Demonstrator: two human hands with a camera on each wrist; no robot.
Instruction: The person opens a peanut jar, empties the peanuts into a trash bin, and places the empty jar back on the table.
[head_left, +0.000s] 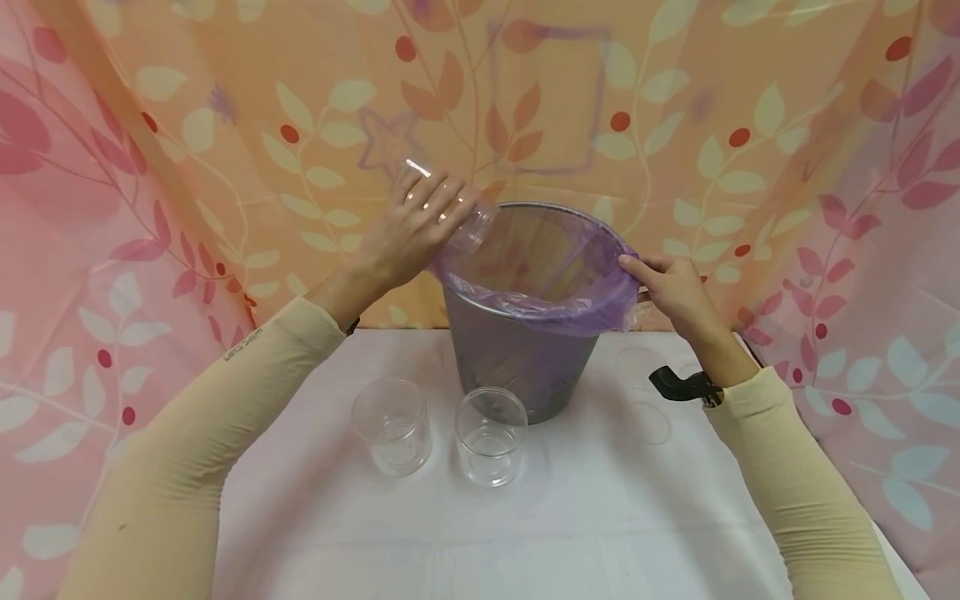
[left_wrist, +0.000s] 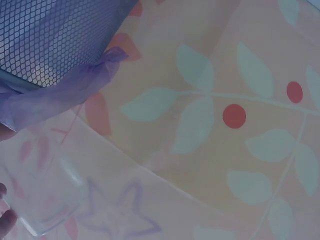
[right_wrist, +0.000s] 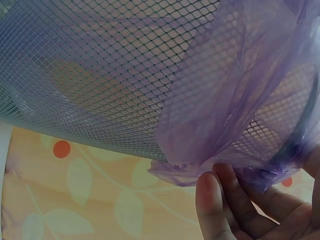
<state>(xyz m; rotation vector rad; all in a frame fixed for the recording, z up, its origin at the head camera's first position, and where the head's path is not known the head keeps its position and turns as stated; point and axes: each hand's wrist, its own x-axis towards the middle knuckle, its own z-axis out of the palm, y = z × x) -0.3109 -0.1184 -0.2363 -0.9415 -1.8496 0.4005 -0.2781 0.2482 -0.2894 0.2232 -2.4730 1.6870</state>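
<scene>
My left hand (head_left: pixel 420 221) grips a clear jar (head_left: pixel 476 229), tilted with its mouth end over the left rim of a grey mesh waste bin (head_left: pixel 517 367). The fingers wrap around the jar's side; its clear base end shows in the left wrist view. A thin purple bin bag (head_left: pixel 603 300) lines the bin and folds over its rim. At the right of the rim, my right hand (head_left: pixel 675 292) pinches the bag's edge, thumb above and fingers below. Whether anything lies at the bottom of the bin is hard to tell.
Two clear open jars (head_left: pixel 491 442) stand upright in front of the bin on the white tabletop (head_left: pixel 465 550). Faint clear round lids (head_left: pixel 647 423) lie to the bin's right. A leaf-patterned curtain (head_left: pixel 337 100) hangs close behind and on both sides.
</scene>
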